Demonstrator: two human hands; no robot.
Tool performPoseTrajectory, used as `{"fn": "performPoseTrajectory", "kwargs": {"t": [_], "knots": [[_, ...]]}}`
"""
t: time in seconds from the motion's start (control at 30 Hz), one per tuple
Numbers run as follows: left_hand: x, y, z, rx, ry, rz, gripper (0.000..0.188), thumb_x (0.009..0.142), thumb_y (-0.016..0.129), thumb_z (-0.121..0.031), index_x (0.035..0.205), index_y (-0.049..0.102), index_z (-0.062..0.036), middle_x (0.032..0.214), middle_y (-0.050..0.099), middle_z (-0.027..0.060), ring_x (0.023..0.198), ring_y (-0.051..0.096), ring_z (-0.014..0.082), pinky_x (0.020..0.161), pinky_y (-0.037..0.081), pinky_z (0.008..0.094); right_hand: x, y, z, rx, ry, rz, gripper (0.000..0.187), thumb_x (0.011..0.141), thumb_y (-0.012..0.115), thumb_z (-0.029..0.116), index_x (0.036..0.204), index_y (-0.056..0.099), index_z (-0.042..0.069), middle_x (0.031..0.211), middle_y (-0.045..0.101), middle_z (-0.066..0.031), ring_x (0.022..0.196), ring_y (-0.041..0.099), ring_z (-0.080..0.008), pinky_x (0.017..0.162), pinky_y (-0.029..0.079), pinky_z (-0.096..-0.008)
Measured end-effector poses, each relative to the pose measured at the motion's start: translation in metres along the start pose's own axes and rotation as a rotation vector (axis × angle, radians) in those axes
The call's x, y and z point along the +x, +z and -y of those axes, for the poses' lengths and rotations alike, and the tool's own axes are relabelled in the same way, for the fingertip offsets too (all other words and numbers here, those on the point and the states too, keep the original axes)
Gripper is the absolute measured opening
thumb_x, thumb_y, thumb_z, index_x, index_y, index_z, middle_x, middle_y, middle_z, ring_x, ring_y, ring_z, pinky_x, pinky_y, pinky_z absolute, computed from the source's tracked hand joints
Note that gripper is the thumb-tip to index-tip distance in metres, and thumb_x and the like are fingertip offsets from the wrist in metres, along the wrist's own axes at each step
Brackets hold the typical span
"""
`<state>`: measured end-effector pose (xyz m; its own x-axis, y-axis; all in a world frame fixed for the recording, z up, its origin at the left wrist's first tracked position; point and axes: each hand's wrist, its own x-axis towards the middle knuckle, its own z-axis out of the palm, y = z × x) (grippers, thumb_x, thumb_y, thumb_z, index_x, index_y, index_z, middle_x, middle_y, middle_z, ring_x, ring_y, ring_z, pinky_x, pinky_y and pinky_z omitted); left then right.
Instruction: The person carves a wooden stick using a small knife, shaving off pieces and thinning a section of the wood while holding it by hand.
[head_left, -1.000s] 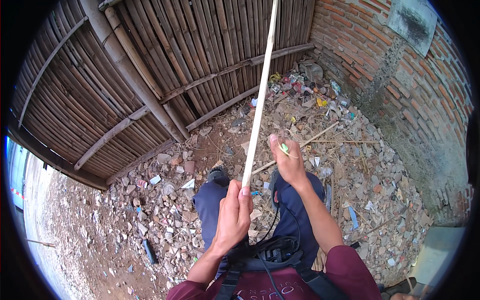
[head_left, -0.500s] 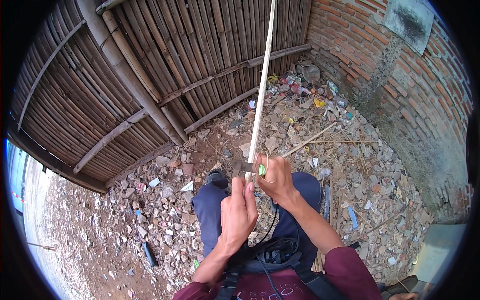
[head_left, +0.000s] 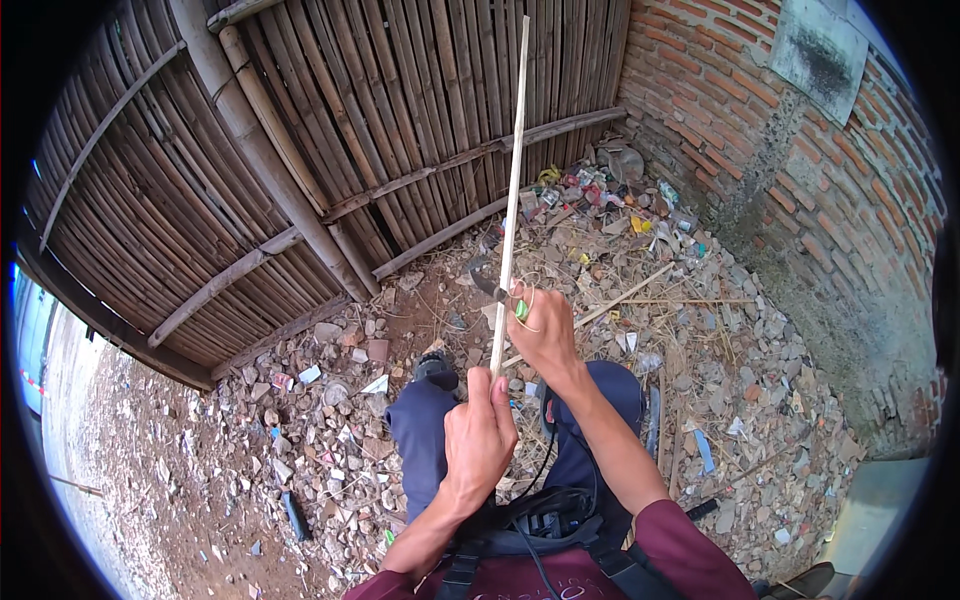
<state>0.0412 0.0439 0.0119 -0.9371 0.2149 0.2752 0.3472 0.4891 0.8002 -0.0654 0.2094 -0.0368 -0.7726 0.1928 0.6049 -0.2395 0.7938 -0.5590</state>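
Observation:
A long, pale bamboo strip (head_left: 514, 190) rises from my left hand (head_left: 478, 437), which is closed around its lower end. My right hand (head_left: 546, 332) is shut on a knife (head_left: 486, 283) with a bright green handle, partly covered by the fingers. Its dark blade lies across the strip, above my left hand. Thin pale curls (head_left: 537, 291) of shaving hang around the right fingers. The far end of the strip points up toward the woven wall and is held by nothing.
A bamboo slat wall (head_left: 400, 100) stands ahead and left, a brick wall (head_left: 700, 80) to the right. Rubble and litter (head_left: 620, 215) cover the ground. A thin stick (head_left: 625, 297) lies beyond my right hand. My knees are bent below my hands.
My right hand and the knife have slid up along the strip, away from my left hand. The blade is now tilted, and the strip's far tip has come into view.

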Motion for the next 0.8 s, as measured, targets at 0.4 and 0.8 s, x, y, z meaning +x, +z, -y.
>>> {"fn": "performPoseTrajectory", "kwargs": {"t": [0.4, 0.8], "knots": [[-0.023, -0.019, 0.018, -0.274, -0.099, 0.192, 0.019, 0.116, 0.052, -0.018, 0.106, 0.053, -0.0014, 0.061, 0.054, 0.0123, 0.052, 0.057, 0.0285, 0.052, 0.042, 0.0414, 0.084, -0.033, -0.082, 0.650, 0.595, -0.066, 0.053, 0.116, 0.048, 0.045, 0.078, 0.057, 0.010, 0.058, 0.038, 0.0070, 0.044, 0.030, -0.0073, 0.044, 0.022, -0.0267], [0.022, 0.011, 0.055, -0.404, -0.132, 0.319, 0.024, 0.118, 0.049, -0.025, 0.107, 0.050, -0.0034, 0.069, 0.057, 0.0055, 0.062, 0.057, 0.0158, 0.062, 0.046, 0.0355, 0.050, -0.047, -0.020, 1.078, 0.511, 0.375, 0.035, 0.113, 0.061, 0.034, 0.125, 0.074, 0.004, 0.065, 0.030, 0.0134, 0.052, 0.026, -0.0002, 0.049, 0.020, -0.0230]]}}
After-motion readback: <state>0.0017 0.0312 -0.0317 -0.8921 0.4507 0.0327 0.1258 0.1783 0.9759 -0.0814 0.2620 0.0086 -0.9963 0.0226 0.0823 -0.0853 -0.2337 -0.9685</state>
